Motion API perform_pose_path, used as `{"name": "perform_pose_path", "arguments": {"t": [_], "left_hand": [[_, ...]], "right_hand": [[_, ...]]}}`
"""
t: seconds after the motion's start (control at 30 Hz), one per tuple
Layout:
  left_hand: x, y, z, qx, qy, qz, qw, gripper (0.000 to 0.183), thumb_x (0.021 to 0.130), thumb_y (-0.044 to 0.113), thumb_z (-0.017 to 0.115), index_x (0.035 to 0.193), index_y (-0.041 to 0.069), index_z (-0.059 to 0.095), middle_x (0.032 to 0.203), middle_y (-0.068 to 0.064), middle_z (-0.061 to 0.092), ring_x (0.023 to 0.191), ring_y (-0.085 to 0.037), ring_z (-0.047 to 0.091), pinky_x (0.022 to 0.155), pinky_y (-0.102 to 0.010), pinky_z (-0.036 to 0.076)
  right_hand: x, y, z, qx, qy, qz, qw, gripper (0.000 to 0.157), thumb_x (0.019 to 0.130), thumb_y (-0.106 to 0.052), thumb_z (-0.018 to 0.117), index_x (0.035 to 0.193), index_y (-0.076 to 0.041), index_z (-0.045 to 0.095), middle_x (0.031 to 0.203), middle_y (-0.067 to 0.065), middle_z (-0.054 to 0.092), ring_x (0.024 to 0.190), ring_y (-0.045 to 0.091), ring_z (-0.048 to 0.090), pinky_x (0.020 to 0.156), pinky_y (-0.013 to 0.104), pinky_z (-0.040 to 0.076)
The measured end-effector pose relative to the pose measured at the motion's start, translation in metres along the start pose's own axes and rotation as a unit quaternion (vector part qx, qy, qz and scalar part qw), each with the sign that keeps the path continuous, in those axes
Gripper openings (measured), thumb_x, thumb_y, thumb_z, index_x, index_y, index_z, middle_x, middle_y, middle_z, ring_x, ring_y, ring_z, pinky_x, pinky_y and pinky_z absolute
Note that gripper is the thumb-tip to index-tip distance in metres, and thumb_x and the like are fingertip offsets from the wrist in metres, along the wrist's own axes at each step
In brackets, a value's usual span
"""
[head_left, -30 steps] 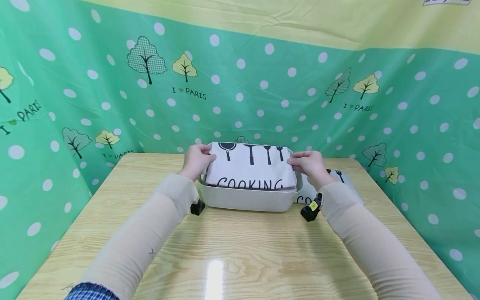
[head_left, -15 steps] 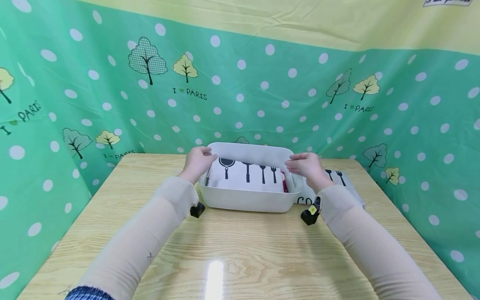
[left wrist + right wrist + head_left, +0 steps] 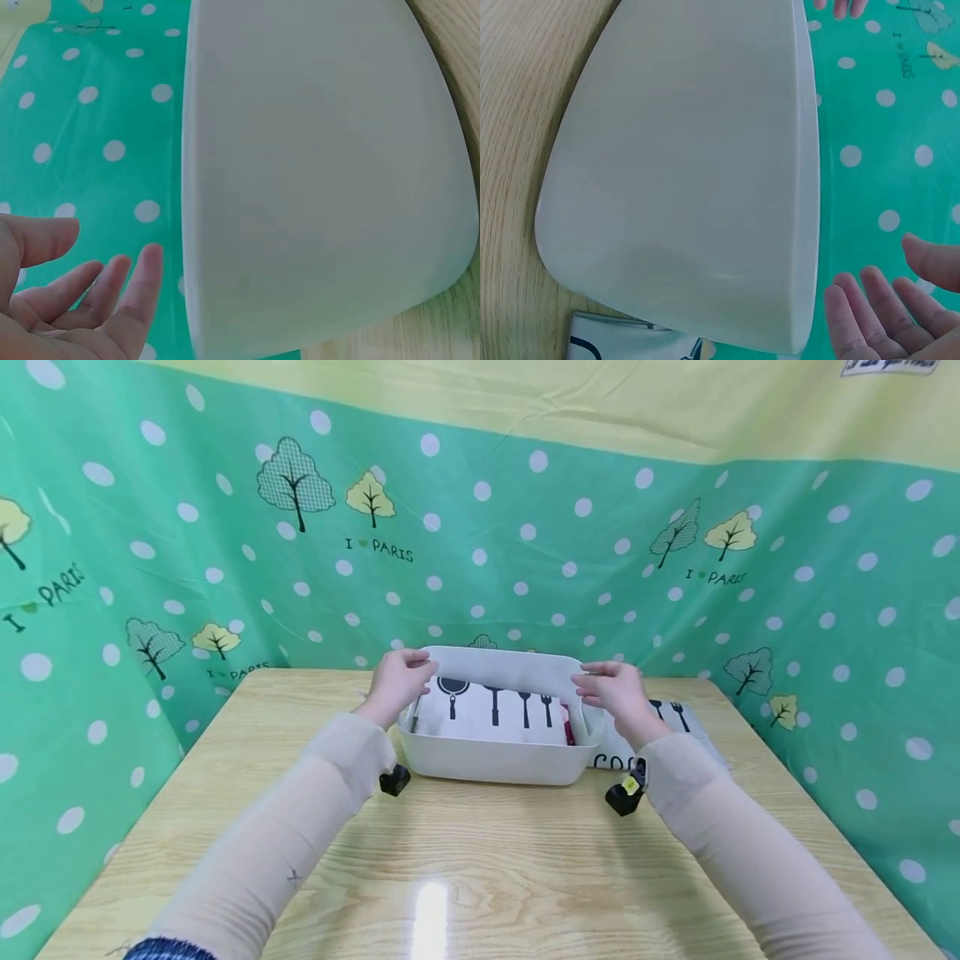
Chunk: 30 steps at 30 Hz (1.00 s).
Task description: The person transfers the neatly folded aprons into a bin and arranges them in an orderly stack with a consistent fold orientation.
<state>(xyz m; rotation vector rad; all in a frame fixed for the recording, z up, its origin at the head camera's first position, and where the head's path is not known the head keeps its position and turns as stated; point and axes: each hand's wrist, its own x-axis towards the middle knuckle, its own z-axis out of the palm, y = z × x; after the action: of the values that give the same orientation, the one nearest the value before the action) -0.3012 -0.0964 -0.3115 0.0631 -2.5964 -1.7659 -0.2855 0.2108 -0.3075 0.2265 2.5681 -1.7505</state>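
A white rectangular bin (image 3: 491,762) stands on the table in the head view. Inside it lies a folded white cloth (image 3: 487,717) printed with a black pan and utensils. At the bin's left end is my left hand (image 3: 395,683), its fingers extended over the rim; the left wrist view shows nothing between thumb and fingers (image 3: 142,300). My right hand (image 3: 618,693) hovers at the opposite end, fingers loosely spread and holding nothing. A slim red item (image 3: 567,727) shows beside the cloth, mostly hidden.
A second folded printed cloth (image 3: 693,735) lies on the table to the right, partly behind the bin and right arm. Behind the wooden table (image 3: 510,868) hangs a green polka-dot curtain (image 3: 480,527), with more curtain at both sides.
A second ago both hands held the cloth by its side edges, raised in the bin. They let go, and it dropped lower inside; since then the hands have barely moved.
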Motion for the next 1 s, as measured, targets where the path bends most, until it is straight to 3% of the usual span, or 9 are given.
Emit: {"name": "perform_pose_path", "arguments": {"t": [0.4, 1.0], "left_hand": [[-0.011, 0.011, -0.006, -0.06, -0.003, 0.024, 0.9979, 0.044, 0.101, 0.015, 0.055, 0.14, -0.004, 0.049, 0.132, -0.023, 0.059, 0.117, -0.038, 0.062, 0.081, -0.028, 0.061], [-0.028, 0.018, -0.006, -0.056, -0.018, 0.029, 0.9979, 0.042, 0.101, 0.021, 0.056, 0.139, 0.003, 0.053, 0.133, -0.016, 0.059, 0.115, -0.032, 0.064, 0.085, -0.031, 0.061]], "right_hand": [[-0.013, -0.012, -0.004, -0.017, 0.012, -0.036, 0.999, 0.046, 0.098, -0.018, 0.06, 0.141, -0.003, 0.051, 0.134, 0.019, 0.06, 0.118, 0.031, 0.061, 0.107, 0.04, 0.049], [-0.032, -0.011, -0.017, -0.039, 0.005, -0.058, 0.998, 0.046, 0.099, -0.02, 0.061, 0.14, -0.001, 0.051, 0.133, 0.021, 0.059, 0.115, 0.026, 0.062, 0.103, 0.036, 0.053]]}}
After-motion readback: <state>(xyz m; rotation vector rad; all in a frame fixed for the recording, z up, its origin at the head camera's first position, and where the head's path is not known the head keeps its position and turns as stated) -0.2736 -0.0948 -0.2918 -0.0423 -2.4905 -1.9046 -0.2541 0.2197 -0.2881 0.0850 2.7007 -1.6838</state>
